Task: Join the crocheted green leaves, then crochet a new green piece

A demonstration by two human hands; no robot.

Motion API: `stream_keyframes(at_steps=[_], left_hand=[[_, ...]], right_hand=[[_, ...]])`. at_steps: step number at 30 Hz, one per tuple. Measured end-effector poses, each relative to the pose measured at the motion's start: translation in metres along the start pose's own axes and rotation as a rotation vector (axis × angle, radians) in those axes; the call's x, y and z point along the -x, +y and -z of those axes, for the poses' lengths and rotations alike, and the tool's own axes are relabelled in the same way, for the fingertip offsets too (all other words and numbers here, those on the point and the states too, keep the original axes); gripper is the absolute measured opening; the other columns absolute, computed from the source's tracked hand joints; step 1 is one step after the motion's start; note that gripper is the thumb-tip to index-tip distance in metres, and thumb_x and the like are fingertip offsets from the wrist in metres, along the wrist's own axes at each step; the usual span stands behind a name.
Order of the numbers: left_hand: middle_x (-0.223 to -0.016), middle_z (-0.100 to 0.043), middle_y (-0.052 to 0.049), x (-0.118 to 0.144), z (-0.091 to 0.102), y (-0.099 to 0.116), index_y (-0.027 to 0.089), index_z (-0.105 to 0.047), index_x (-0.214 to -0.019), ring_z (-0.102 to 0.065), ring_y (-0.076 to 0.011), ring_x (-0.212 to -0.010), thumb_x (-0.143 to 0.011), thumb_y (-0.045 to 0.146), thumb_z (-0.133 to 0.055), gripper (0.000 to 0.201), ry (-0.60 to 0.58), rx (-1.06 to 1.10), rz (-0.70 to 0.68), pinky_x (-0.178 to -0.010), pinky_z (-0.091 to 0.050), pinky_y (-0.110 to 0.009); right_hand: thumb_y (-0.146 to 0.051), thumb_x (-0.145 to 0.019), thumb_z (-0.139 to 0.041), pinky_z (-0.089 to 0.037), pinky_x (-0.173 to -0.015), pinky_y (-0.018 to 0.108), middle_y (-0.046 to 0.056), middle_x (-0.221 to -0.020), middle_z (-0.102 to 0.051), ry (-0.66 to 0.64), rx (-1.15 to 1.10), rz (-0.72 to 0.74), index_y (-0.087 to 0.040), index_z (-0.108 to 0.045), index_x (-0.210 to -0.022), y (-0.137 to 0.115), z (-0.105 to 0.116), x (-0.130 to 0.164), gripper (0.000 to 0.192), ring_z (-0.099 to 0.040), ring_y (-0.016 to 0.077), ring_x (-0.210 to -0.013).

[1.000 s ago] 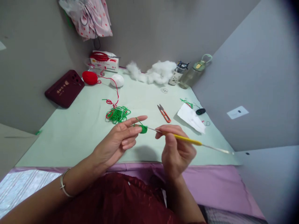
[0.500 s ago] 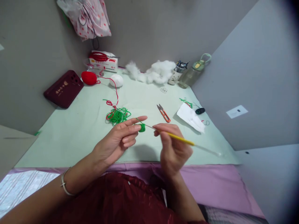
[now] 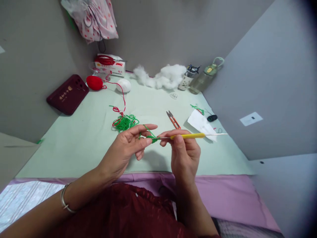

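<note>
My left hand point(image 3: 126, 145) pinches a small green crochet piece point(image 3: 155, 140) between thumb and fingers. A green strand runs up from the piece over its raised index finger. My right hand point(image 3: 185, 152) is closed around a crochet hook point(image 3: 189, 136) with a yellow handle, held nearly level. The hook's thin metal tip reaches the green piece; whether it sits inside a stitch is too small to tell. Beyond my left hand lies a loose heap of green yarn point(image 3: 125, 123). Orange-handled thread snips point(image 3: 173, 119) lie just past my right hand.
At the back left are a red yarn ball point(image 3: 94, 83), a white ball point(image 3: 123, 86) and a dark red phone point(image 3: 68, 95). White stuffing point(image 3: 163, 76), a pen cup point(image 3: 187, 78) and a bottle point(image 3: 204, 76) line the back. White paper point(image 3: 201, 124) lies right, by the side wall.
The hook has swung from slanting down to the right to nearly level, its rear end rising. The green piece has shifted slightly right and down, and my left fingers have changed their hold.
</note>
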State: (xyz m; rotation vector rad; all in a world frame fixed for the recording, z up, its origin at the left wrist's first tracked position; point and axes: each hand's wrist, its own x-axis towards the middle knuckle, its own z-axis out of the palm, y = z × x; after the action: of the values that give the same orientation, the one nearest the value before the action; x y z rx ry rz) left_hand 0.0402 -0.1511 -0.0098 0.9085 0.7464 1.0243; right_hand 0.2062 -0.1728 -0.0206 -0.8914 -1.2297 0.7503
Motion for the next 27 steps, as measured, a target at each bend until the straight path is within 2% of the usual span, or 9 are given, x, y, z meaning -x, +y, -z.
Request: stream_keyframes(at_steps=[2, 5, 12, 15, 17, 19, 22, 24, 27], left_hand=[[-0.094, -0.061, 0.001, 0.001, 0.001, -0.001, 0.025, -0.079, -0.116, -0.043, -0.0017, -0.053, -0.084, 0.027, -0.081, 0.032, 0.019, -0.043, -0.03, -0.047, -0.039, -0.018], [-0.094, -0.061, 0.001, 0.002, 0.001, -0.004, 0.028, -0.078, -0.118, -0.045, -0.0031, -0.055, -0.085, 0.027, -0.081, 0.033, 0.054, -0.106, -0.09, -0.048, -0.038, -0.018], [-0.091, -0.062, 0.002, 0.004, -0.002, -0.006, 0.03, -0.078, -0.118, -0.043, -0.0032, -0.054, -0.085, 0.025, -0.081, 0.033, 0.094, -0.166, -0.136, -0.049, -0.037, -0.018], [-0.087, -0.061, 0.003, 0.005, -0.005, -0.005, 0.029, -0.075, -0.123, -0.042, -0.0027, -0.053, -0.08, 0.022, -0.084, 0.044, 0.103, -0.086, -0.126, -0.047, -0.036, -0.016], [-0.077, -0.057, 0.005, 0.004, -0.006, -0.003, 0.026, -0.072, -0.127, -0.038, -0.002, -0.049, -0.078, 0.022, -0.086, 0.051, 0.059, 0.051, -0.027, -0.044, -0.033, -0.014], [-0.066, -0.049, 0.008, 0.002, -0.003, -0.001, 0.02, -0.072, -0.127, -0.029, -0.0006, -0.045, -0.079, 0.022, -0.085, 0.05, 0.0, 0.189, 0.112, -0.041, -0.028, -0.013], [-0.06, -0.039, 0.011, -0.001, 0.0, 0.003, 0.015, -0.074, -0.122, -0.02, 0.0006, -0.044, -0.081, 0.019, -0.083, 0.042, -0.019, 0.277, 0.167, -0.04, -0.025, -0.011], [-0.066, -0.047, 0.009, -0.001, -0.002, 0.005, 0.018, -0.075, -0.121, -0.024, 0.0014, -0.044, -0.08, 0.018, -0.084, 0.042, -0.008, 0.255, 0.125, -0.04, -0.025, -0.011], [-0.083, -0.06, 0.003, 0.0, -0.007, 0.003, 0.022, -0.075, -0.122, -0.035, 0.0015, -0.046, -0.078, 0.019, -0.086, 0.046, 0.013, 0.163, 0.063, -0.039, -0.03, -0.013]], right_hand=[[-0.025, -0.103, -0.053, -0.06, -0.068, 0.033, 0.004, -0.09, -0.077, 0.007, 0.111, 0.06, -0.021, -0.071, -0.098, -0.004, -0.001, 0.003, 0.019, -0.071, 0.0148, -0.072], [-0.018, -0.103, -0.052, -0.06, -0.07, 0.033, 0.002, -0.092, -0.076, -0.016, 0.278, 0.23, -0.025, -0.073, -0.106, -0.007, -0.001, 0.007, 0.022, -0.071, 0.015, -0.074], [-0.009, -0.101, -0.051, -0.062, -0.073, 0.036, 0.005, -0.099, -0.077, -0.062, 0.387, 0.443, -0.026, -0.068, -0.121, 0.003, -0.002, 0.013, 0.032, -0.072, 0.0175, -0.084], [-0.009, -0.097, -0.059, -0.062, -0.078, 0.035, 0.008, -0.104, -0.076, -0.069, 0.576, 0.565, -0.025, -0.07, -0.121, 0.01, -0.003, 0.017, 0.031, -0.073, 0.0198, -0.094], [-0.01, -0.095, -0.064, -0.062, -0.079, 0.036, 0.008, -0.109, -0.075, -0.071, 0.706, 0.636, -0.027, -0.072, -0.122, 0.012, -0.003, 0.017, 0.033, -0.072, 0.0211, -0.099], [-0.011, -0.095, -0.064, -0.062, -0.078, 0.037, 0.008, -0.108, -0.074, -0.054, 0.67, 0.606, -0.028, -0.073, -0.119, 0.01, -0.003, 0.015, 0.031, -0.072, 0.0212, -0.098], [-0.015, -0.1, -0.055, -0.06, -0.068, 0.036, 0.005, -0.09, -0.073, 0.026, 0.355, 0.377, -0.026, -0.074, -0.108, 0.002, -0.004, 0.007, 0.023, -0.069, 0.0181, -0.079], [-0.017, -0.101, -0.054, -0.058, -0.064, 0.035, 0.003, -0.084, -0.072, 0.042, 0.202, 0.257, -0.025, -0.075, -0.1, -0.002, -0.005, 0.003, 0.022, -0.067, 0.0166, -0.073], [-0.016, -0.1, -0.058, -0.059, -0.07, 0.035, 0.003, -0.092, -0.075, -0.033, 0.212, 0.234, -0.026, -0.075, -0.102, 0.0, -0.007, 0.002, 0.02, -0.07, 0.018, -0.082]])
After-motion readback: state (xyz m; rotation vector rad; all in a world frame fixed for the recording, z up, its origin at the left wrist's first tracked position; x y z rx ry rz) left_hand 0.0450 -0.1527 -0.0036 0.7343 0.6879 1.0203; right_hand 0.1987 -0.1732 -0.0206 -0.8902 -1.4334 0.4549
